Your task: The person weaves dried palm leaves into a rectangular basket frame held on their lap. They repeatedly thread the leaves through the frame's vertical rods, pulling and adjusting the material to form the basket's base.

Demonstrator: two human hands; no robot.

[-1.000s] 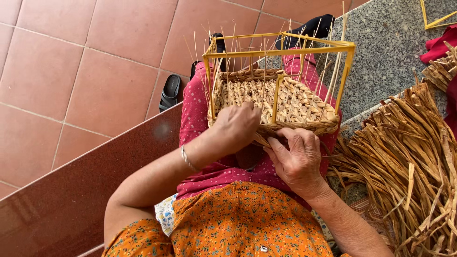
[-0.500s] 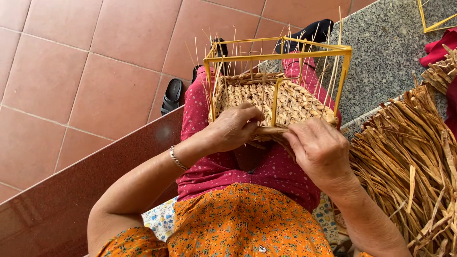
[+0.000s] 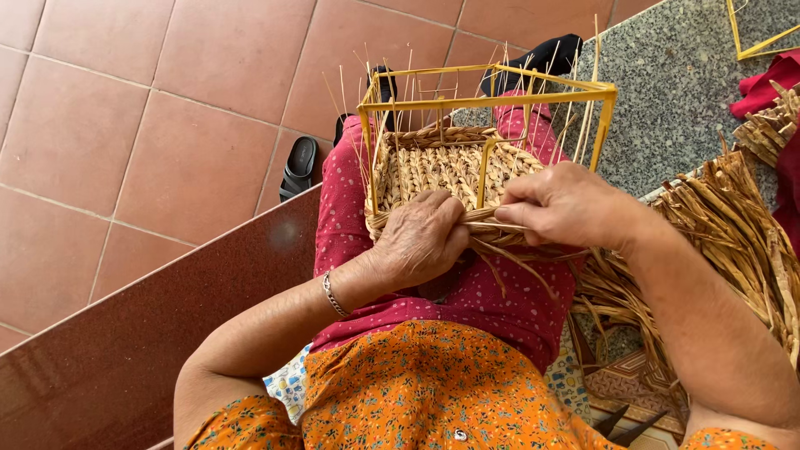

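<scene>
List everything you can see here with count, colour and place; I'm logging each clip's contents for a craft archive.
Wire frame: one, yellow, box-shaped, on the lap.
Woven basket base: one, tan, inside the frame, thin stakes sticking up.
Dried fibre strands: a heap, tan-brown, at the right.
Sandals: a black one on the red floor tiles, another partly hidden behind the frame.
Second frame: yellow, only partly in view, top right corner.
Cloth: red, top right.
Bracelet: one, silver, left wrist.
Left hand: pressing the basket's near edge.
Right hand: pinching strands at that edge.
</scene>
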